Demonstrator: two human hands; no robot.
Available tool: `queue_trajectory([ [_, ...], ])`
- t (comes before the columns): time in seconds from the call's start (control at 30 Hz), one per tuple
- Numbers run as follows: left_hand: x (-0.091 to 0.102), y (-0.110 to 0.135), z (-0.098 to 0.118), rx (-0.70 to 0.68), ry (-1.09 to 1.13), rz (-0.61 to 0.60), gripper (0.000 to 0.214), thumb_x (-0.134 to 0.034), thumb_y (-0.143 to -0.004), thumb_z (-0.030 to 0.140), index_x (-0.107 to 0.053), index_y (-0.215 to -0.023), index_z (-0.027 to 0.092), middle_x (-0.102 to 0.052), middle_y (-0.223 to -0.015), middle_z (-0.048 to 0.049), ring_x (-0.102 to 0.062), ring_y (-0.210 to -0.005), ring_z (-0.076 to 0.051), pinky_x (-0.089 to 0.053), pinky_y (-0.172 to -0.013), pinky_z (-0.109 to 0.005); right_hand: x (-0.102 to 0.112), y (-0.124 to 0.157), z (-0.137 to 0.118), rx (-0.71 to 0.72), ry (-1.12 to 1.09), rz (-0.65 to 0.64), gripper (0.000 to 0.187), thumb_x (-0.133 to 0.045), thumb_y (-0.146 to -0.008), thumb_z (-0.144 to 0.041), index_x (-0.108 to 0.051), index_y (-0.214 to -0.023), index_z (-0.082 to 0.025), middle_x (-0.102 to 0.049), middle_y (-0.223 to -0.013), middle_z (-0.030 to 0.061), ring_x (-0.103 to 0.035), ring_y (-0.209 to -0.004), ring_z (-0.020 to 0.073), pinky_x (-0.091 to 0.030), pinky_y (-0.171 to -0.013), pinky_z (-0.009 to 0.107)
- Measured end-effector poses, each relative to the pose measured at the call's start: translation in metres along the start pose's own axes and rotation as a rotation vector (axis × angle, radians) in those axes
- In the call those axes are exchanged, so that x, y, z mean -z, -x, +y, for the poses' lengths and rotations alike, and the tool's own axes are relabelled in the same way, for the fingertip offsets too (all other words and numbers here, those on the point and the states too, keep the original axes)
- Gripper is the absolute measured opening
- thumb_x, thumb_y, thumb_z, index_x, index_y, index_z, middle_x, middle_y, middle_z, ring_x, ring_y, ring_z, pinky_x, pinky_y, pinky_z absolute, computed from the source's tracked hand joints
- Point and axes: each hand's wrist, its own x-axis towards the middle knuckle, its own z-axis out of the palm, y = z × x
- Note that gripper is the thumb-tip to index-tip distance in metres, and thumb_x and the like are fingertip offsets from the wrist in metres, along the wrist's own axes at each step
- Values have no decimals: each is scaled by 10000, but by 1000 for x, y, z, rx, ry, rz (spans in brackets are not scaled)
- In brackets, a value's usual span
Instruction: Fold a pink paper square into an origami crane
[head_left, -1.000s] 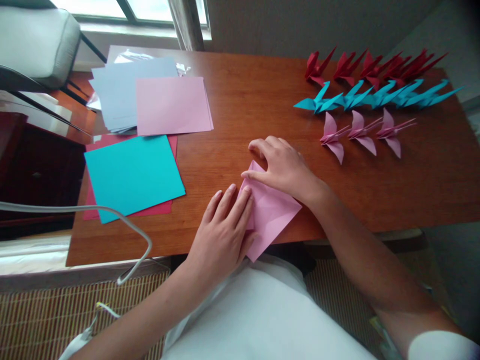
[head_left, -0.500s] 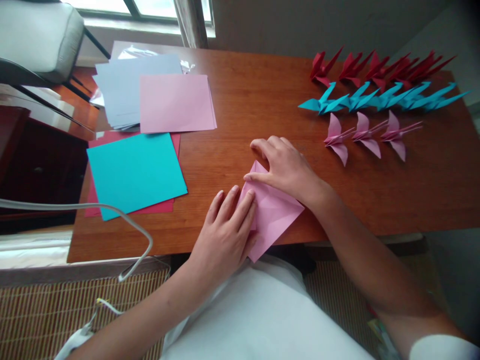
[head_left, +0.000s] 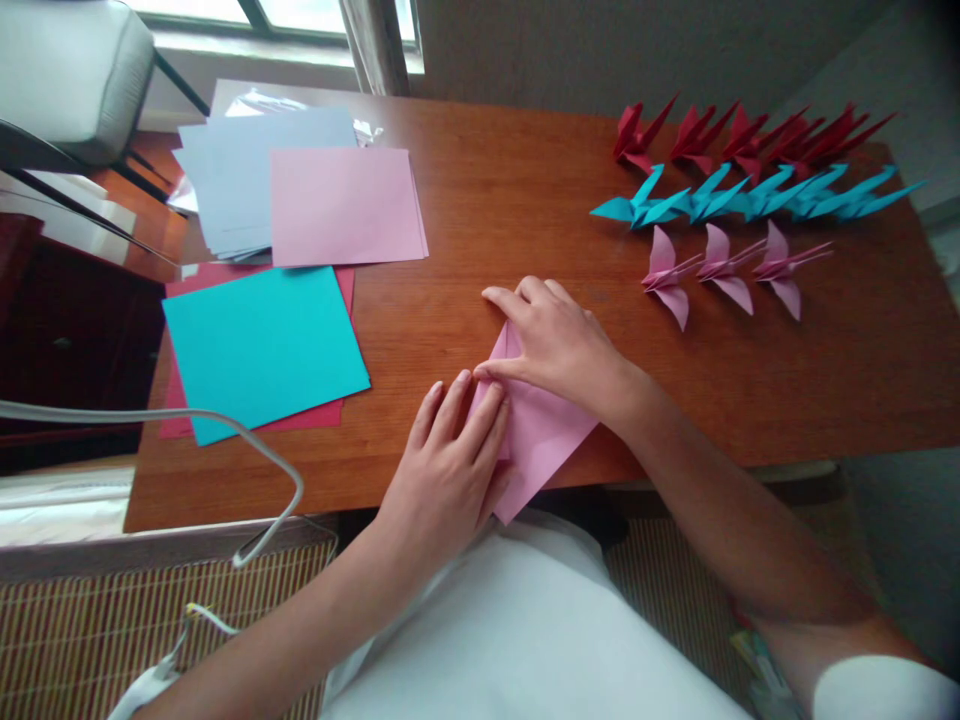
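Observation:
A partly folded sheet of pink origami paper (head_left: 544,430) lies at the table's front edge, with crease lines on it and one corner sticking out past the edge. My left hand (head_left: 454,455) rests flat over its left side, fingers stretched out and pressing it down. From the far side my right hand (head_left: 559,340) reaches over the paper, its thumb on the upper left edge close to my left fingertips. The right index finger is held apart from that thumb, beyond the paper's top corner. Both palms hide parts of the folds.
Folded red cranes (head_left: 694,140), blue cranes (head_left: 716,200) and three pink cranes (head_left: 724,270) stand in rows at the right. Stacked at the left are pink sheets (head_left: 345,205), grey-blue sheets (head_left: 225,190) and turquoise sheets (head_left: 266,350). A white cable (head_left: 274,455) crosses the front left corner.
My right thumb has slid a little left and down along the paper's upper left edge. My left hand stays pressed in place. The view has shifted slightly.

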Motion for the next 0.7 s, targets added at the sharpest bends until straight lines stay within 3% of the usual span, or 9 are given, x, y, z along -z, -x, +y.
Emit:
queue_trajectory([
  [0.33, 1, 0, 1, 10, 5, -19, 598, -482, -1019, 360, -446, -1538, 65, -417, -1634, -120, -330, -1515, -420, -287, -1238, -588, -1, -29, 41, -6, -236, 78, 306, -735, -879, -304, -668, -1169, -230, -695, -829, 2, -645, -781, 199, -460, -724, 319],
  [0.53, 1, 0, 0, 12, 22, 0, 615, -491, -1015, 377, -428, -1551, 81, -401, -1645, -100, -314, -1527, -408, -260, -1254, -572, -1, -27, 45, 5, -319, 109, 320, -708, -895, -276, -667, -1204, -202, -670, -820, -4, -632, -763, 174, -463, -722, 298],
  [0.6, 0, 0, 0, 15, 29, 8, 609, -490, -1017, 381, -433, -1549, 91, -397, -1648, -98, -310, -1531, -401, -259, -1256, -567, -2, -21, 39, 3, -272, 96, 346, -715, -895, -337, -668, -1210, -202, -680, -897, 24, -631, -825, 195, -475, -770, 320],
  [0.7, -1, 1, -1, 7, 32, 26, 596, -488, -1019, 383, -445, -1541, 98, -403, -1645, -100, -308, -1533, -400, -260, -1255, -568, -5, -8, 25, -2, -128, 75, 547, -774, -831, -470, -633, -1291, -211, -666, -1109, 94, -612, -1011, 272, -487, -866, 384],
])
